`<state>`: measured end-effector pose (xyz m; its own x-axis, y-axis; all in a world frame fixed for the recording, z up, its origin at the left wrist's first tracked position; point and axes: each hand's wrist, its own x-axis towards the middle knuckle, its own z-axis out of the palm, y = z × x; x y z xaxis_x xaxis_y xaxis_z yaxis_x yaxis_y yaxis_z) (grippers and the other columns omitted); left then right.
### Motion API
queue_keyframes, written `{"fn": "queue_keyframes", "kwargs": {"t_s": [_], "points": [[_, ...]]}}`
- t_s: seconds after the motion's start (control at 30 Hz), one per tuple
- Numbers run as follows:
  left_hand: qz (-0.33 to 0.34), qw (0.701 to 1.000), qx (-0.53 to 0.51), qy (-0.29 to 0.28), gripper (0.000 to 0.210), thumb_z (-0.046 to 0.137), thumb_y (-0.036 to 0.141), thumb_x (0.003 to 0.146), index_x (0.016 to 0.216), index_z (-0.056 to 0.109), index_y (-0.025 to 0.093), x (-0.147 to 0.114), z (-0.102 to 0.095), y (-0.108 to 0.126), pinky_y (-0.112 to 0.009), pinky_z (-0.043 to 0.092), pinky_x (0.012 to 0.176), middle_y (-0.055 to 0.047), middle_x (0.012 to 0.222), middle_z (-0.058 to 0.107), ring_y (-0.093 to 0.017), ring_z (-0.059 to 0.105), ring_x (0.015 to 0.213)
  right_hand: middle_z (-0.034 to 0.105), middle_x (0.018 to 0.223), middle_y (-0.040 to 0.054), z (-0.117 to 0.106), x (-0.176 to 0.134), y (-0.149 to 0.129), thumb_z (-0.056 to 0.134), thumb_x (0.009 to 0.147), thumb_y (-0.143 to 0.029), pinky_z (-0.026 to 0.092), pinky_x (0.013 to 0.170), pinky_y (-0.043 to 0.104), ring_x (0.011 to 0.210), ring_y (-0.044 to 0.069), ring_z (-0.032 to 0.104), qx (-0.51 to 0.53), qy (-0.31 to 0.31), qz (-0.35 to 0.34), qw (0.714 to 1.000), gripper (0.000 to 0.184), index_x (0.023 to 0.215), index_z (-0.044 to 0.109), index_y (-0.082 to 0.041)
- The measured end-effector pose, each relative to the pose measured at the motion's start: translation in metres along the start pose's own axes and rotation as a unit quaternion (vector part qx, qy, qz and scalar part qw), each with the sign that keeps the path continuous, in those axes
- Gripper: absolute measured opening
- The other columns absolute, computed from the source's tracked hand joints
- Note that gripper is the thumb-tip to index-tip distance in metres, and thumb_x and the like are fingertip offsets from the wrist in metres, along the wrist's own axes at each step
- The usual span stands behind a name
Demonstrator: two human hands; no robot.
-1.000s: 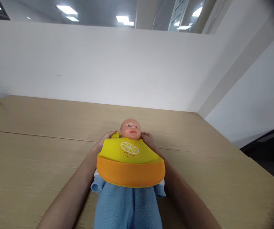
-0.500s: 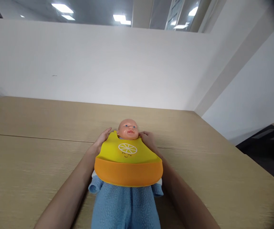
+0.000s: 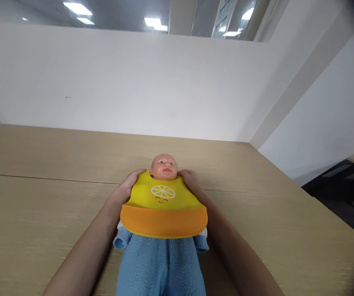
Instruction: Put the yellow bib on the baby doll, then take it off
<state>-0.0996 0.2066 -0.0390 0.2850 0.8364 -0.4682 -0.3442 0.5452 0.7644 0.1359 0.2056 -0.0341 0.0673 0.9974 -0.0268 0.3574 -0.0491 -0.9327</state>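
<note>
A baby doll in fuzzy blue clothes lies face up on the table, head away from me. Over its chest is a yellow bib with a white citrus-slice print and an orange catch pocket at the bottom. My left hand is closed at the bib's upper left edge, by the doll's neck. On the other side, my right hand grips the bib's upper right edge. Most fingers of both hands are hidden behind the bib and the doll.
The wood-grain table has a seam running across it. A white partition rises along its far edge, and another white panel stands on the right. Something dark is beyond the right table edge.
The left hand's fingers have drawn in a little closer to the bib's neck edge. Otherwise the view has only shifted slightly; doll and bib lie as before.
</note>
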Motion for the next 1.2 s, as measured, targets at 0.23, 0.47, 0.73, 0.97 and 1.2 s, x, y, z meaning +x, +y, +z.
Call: {"fn": "queue_keyframes", "kwargs": {"t_s": [0.23, 0.47, 0.73, 0.97, 1.2], "points": [[-0.003, 0.999, 0.014, 0.04, 0.016, 0.059, 0.026, 0.07, 0.076, 0.065, 0.013, -0.002, -0.001, 0.006, -0.03, 0.052, 0.052, -0.007, 0.063, 0.07, -0.02, 0.064, 0.052, 0.054, 0.052, 0.0004, -0.021, -0.003, 0.007, 0.06, 0.064, -0.03, 0.033, 0.047, 0.025, 0.05, 0.012, 0.046, 0.097, -0.086, 0.091, 0.987, 0.019, 0.061, 0.061, -0.012], [0.127, 0.981, 0.121, 0.088, 0.015, 0.065, 0.022, 0.058, 0.069, 0.064, 0.012, -0.013, 0.001, 0.005, -0.024, 0.039, 0.043, -0.001, 0.053, 0.063, -0.014, 0.056, 0.045, 0.072, 0.096, 0.0091, -0.032, -0.016, 0.016, 0.067, 0.064, -0.027, 0.051, 0.069, 0.03, 0.081, 0.021, 0.065, 0.211, -0.19, 0.027, 0.958, 0.027, 0.087, 0.073, -0.014], [0.144, 0.974, 0.137, 0.111, 0.007, 0.059, 0.021, 0.055, 0.057, 0.055, 0.016, -0.017, 0.005, 0.004, -0.023, 0.032, 0.04, 0.004, 0.043, 0.05, -0.011, 0.045, 0.038, 0.07, 0.075, 0.0035, -0.026, -0.011, 0.033, 0.068, 0.058, -0.023, 0.046, 0.06, 0.025, 0.067, 0.015, 0.06, 0.106, -0.129, -0.04, 0.985, 0.02, 0.075, 0.07, -0.013], [0.22, 0.962, 0.135, 0.089, 0.028, 0.058, 0.02, 0.054, 0.08, 0.069, 0.014, -0.014, -0.004, 0.004, -0.025, 0.046, 0.057, -0.003, 0.076, 0.072, -0.016, 0.063, 0.064, 0.066, 0.071, 0.0025, -0.023, -0.013, 0.031, 0.064, 0.061, -0.023, 0.043, 0.058, 0.022, 0.069, 0.015, 0.057, 0.037, -0.111, -0.089, 0.989, 0.017, 0.073, 0.069, -0.013], [0.138, 0.978, 0.153, -0.028, 0.03, 0.065, 0.019, 0.055, 0.083, 0.074, 0.015, -0.006, -0.03, 0.002, -0.035, 0.052, 0.071, -0.009, 0.094, 0.075, -0.025, 0.069, 0.08, 0.065, 0.069, 0.0011, -0.025, -0.011, 0.032, 0.062, 0.062, -0.025, 0.042, 0.059, 0.023, 0.066, 0.014, 0.055, 0.053, -0.129, -0.093, 0.986, 0.014, 0.069, 0.067, -0.014]]}}
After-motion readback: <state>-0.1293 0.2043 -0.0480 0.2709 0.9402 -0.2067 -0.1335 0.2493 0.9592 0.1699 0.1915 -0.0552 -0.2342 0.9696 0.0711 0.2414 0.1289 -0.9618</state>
